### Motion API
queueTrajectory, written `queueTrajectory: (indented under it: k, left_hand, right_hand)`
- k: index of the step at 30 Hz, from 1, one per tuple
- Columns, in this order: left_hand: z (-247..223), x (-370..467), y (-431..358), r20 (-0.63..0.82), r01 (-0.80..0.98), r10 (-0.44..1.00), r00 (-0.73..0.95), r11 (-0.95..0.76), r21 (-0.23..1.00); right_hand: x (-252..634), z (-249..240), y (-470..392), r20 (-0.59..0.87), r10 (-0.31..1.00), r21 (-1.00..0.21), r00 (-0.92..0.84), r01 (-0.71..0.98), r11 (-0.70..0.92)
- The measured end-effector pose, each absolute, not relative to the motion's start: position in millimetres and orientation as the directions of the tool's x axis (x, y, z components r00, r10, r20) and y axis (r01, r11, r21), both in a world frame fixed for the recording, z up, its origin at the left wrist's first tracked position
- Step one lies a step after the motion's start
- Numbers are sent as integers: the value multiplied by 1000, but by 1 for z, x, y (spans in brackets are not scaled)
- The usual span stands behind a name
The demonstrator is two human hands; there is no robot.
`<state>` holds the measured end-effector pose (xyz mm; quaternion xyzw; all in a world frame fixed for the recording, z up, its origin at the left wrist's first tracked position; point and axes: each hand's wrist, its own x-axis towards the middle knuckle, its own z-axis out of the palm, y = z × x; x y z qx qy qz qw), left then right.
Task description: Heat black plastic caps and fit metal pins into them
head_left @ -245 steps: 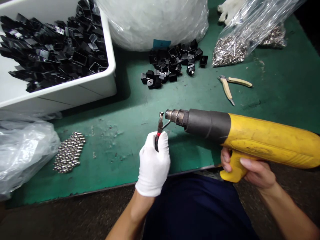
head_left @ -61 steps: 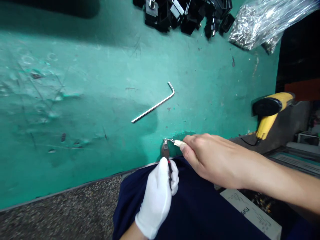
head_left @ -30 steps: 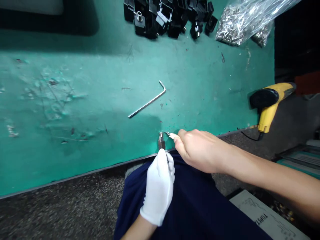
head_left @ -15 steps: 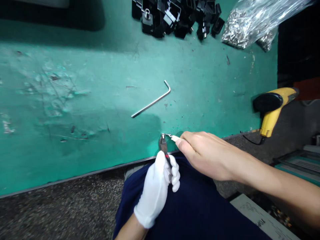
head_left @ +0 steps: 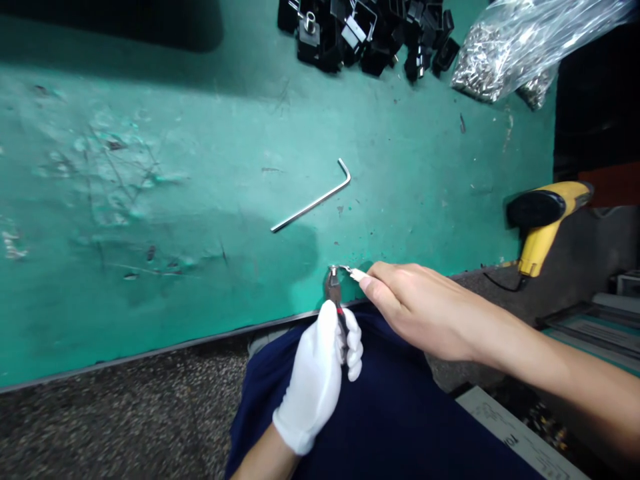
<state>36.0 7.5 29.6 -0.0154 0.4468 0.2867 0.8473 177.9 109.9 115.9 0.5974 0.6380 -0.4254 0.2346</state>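
Note:
My left hand (head_left: 316,370), in a white glove, is wrapped round a pair of pliers (head_left: 333,288) with dark jaws and a bit of red on the handle. A small silver metal piece (head_left: 334,271) sits at the tip of the jaws. My bare right hand (head_left: 413,300) pinches a thin tool with a whitish handle (head_left: 357,274); its bent metal end meets the small piece at the jaws. Beyond both hands, a silver hex key (head_left: 311,205) lies on the green table.
Black box-like parts (head_left: 320,47) are piled at the table's far side. Right of them lie clear bags of small metal pieces (head_left: 483,67). A yellow heat gun (head_left: 537,240) is at the right edge. A black object (head_left: 125,20) is at the far left.
The whole table view has shifted slightly, with the hex key and the piled parts a little further right. Both hands keep the same grip, tools still meeting at the small metal piece.

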Motion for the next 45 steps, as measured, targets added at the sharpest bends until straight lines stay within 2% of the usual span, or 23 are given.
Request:
queueTrajectory:
  k: [4, 15, 21, 27, 31, 34, 38, 45]
  left_hand:
    - [30, 35, 8, -771, -463, 483, 415, 842, 278]
    - [35, 36, 9, -779, -362, 515, 357, 845, 393]
    - [34, 35, 9, -785, -346, 509, 354, 851, 396]
    - [36, 37, 9, -797, -342, 504, 333, 852, 397]
    - [32, 37, 9, -802, -407, 474, 365, 856, 320]
    - [26, 32, 8, -757, -493, 433, 490, 853, 169]
    - [21, 26, 8, -670, -549, 403, 623, 836, -7]
    - [20, 25, 6, -654, -592, 416, 632, 804, -61]
  right_hand:
    - [179, 116, 110, -811, 557, -265, -180, 961, -75]
    - [184, 116, 117, -803, 536, -278, -262, 959, 52]
    - [186, 115, 125, -797, 495, -313, -345, 938, 148]
    - [182, 112, 123, -788, 525, -258, -321, 947, 191]
    - [189, 107, 122, -806, 505, -318, -311, 945, 74]
    - [195, 105, 122, -815, 494, -370, -304, 928, -39]
    - [194, 106, 121, -817, 492, -384, -300, 920, -77]
    - [190, 109, 121, -821, 485, -388, -301, 917, -87]
